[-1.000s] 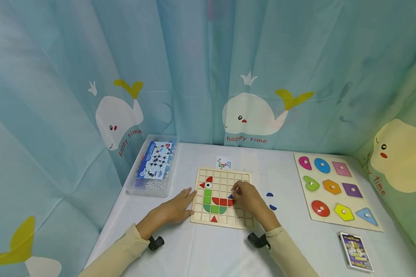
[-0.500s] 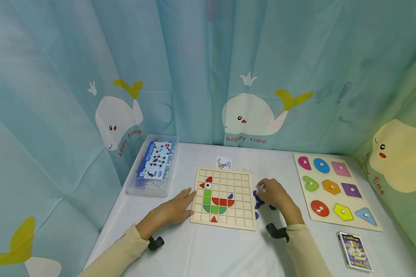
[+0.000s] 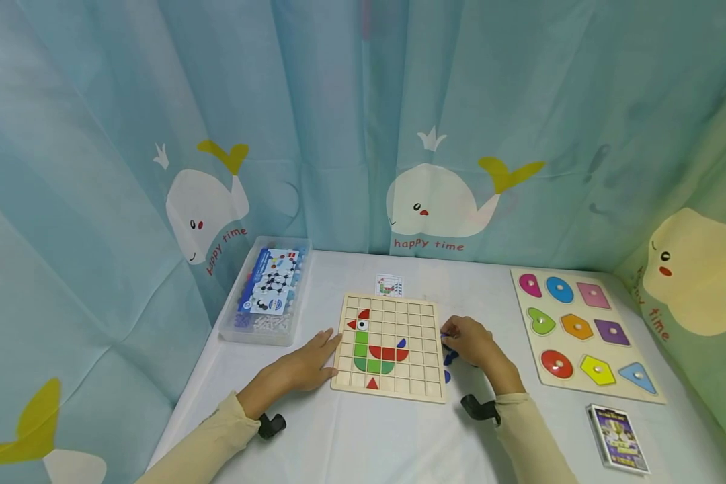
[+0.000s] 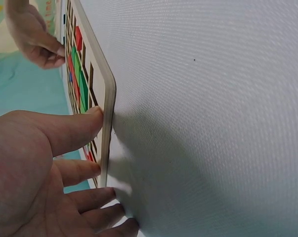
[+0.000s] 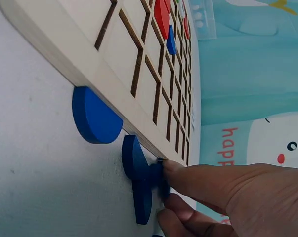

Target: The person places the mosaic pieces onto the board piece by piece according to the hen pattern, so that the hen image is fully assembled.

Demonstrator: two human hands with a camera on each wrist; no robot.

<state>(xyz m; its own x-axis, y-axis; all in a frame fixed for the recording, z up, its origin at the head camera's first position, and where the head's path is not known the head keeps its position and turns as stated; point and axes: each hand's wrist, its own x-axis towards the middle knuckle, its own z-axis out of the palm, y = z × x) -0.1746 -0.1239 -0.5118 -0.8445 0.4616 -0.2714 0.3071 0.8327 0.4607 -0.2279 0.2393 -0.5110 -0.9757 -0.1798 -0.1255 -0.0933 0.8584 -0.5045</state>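
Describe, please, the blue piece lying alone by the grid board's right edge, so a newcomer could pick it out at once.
Start at the wooden grid board in the middle of the white table. Along its right edge, near the front corner, a blue half-round piece lies flat against the board. Unlike the other blue pieces just beyond it, which the right hand pinches, nothing touches it.

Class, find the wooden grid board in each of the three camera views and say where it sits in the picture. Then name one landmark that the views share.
Head view: the wooden grid board lies low and centre on the white table, between both hands.
Left wrist view: the board stands edge-on, left of centre, the left hand touching its edge.
Right wrist view: the board runs from the top left corner toward the right hand.
Shared landmark: the red pieces set in the board.
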